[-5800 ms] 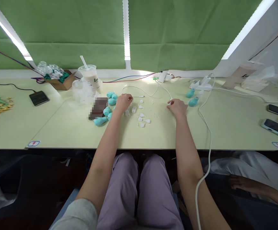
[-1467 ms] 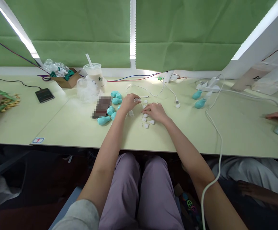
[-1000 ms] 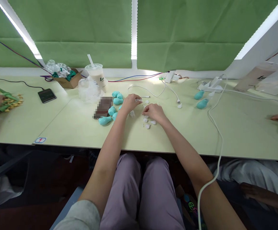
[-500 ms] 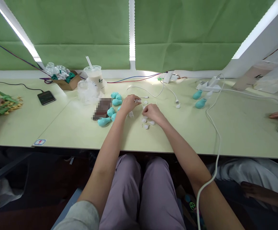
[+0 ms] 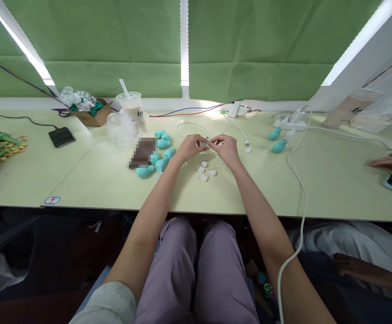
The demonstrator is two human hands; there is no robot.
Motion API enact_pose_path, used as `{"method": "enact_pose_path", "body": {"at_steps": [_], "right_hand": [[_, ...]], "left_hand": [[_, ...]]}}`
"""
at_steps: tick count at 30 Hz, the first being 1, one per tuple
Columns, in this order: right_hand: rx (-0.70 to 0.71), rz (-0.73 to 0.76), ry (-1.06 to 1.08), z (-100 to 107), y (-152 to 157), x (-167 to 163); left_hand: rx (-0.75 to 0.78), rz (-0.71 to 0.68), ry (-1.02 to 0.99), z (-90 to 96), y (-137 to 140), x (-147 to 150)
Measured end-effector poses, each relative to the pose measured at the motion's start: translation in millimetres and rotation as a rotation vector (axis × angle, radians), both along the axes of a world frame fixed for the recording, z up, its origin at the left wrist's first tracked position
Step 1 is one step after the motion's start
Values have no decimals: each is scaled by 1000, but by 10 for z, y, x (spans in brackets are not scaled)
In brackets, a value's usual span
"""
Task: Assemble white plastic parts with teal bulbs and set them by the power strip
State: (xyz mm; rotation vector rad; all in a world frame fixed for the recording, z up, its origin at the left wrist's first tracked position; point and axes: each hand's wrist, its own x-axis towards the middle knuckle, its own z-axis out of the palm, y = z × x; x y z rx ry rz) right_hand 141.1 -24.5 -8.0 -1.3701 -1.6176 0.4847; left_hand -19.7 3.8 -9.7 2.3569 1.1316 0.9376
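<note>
My left hand (image 5: 191,147) is closed in a pinch around a small white plastic piece (image 5: 203,144). Fingertips of my right hand (image 5: 227,149) are pinched together and meet the left fingertips at that piece; whatever they grip is too small to make out. On the table below both hands lie several small white pieces (image 5: 211,173), some round with a short tail. Left of my left hand are several shiny teal bulb-shaped parts (image 5: 145,171), some touching a pixelated phone-like slab (image 5: 141,155).
Behind stand a drink cup (image 5: 134,108) with a straw, a plastic bag (image 5: 121,130) and a cardboard box (image 5: 94,118). A white cable (image 5: 304,193) crosses my right arm. Two teal bulbs (image 5: 279,146) lie near a power strip (image 5: 292,121). Other people's hands (image 5: 389,163) rest at both sides.
My right hand has lifted from the white pieces on the table and moved up to my left hand. The fingertips of both now meet at the small white piece.
</note>
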Motion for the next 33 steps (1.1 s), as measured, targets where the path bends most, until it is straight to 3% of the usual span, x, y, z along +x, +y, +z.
{"method": "enact_pose_path", "body": {"at_steps": [10, 14, 19, 28, 33], "right_hand": [[3, 74, 229, -85, 61, 5], [-91, 124, 437, -111, 82, 19], [-226, 322, 650, -86, 46, 50], [-116, 282, 674, -119, 70, 72], [-88, 268, 675, -142, 72, 50]], "left_hand": [[49, 5, -82, 14, -9, 13], [80, 23, -110, 31, -37, 42], [86, 86, -144, 53, -73, 84], [97, 89, -205, 37, -111, 127], [23, 76, -271, 39, -69, 125]]}}
